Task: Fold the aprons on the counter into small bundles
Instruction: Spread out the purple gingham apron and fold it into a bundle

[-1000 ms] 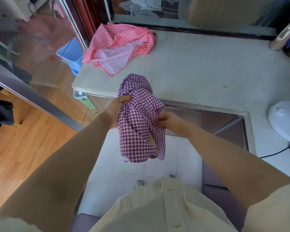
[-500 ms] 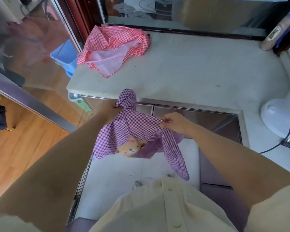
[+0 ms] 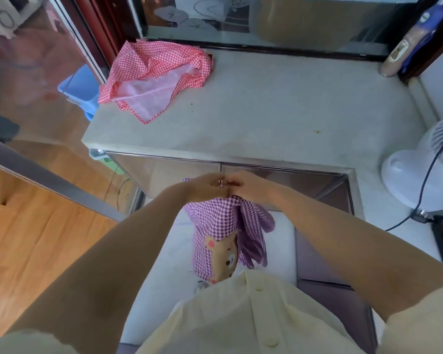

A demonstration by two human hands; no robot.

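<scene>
Farthest left I saw a blue plastic tub point(image 3: 79, 91) past the end of the counter point(image 3: 279, 111). The red checked apron point(image 3: 149, 72) lay crumpled on the counter's back left corner, pale lining up. In front of the counter edge the left hand point(image 3: 205, 188) pinched the top of the purple checked apron point(image 3: 215, 226), which hung off the counter with its bear patch facing me. The right hand point(image 3: 246, 185) touched the left and pinched the same top edge. A white fan point(image 3: 417, 172) stood far right.
</scene>
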